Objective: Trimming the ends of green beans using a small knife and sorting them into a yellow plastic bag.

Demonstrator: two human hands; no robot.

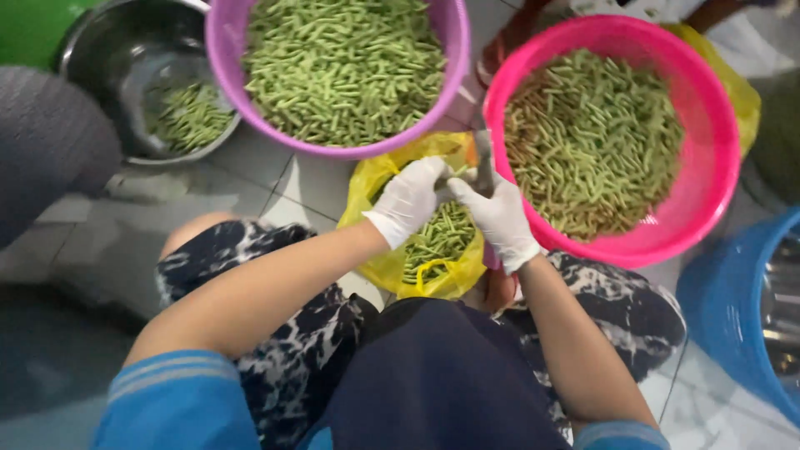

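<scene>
At about ten o'clock sits a round stainless-steel bowl (100,50) with only a thin scatter of short green bean pieces (190,115) on its bottom. Just right of it, at twelve o'clock, a purple plastic basin (218,50) is heaped almost to the rim with cut green bean pieces (342,62), which suggests a good deal of the cutting is already done.

In the centre, the left hand (410,200), in a white glove, is closed in a pinch on a few long green beans (454,171) held over an open yellow plastic bag (371,183). The right hand (498,218), also gloved in white, is wrapped around a knife (483,154) whose blade points toward twelve o'clock, touching the beans. The bag below holds a small bundle of uncut long beans (442,237), so its stock looks nearly used up.

At two o'clock a bright pink plastic basin (717,167) is filled with more green bean pieces (592,142), some brownish. At four o'clock the rim of a blue plastic tub (725,292) shows; its contents cannot be told.
</scene>
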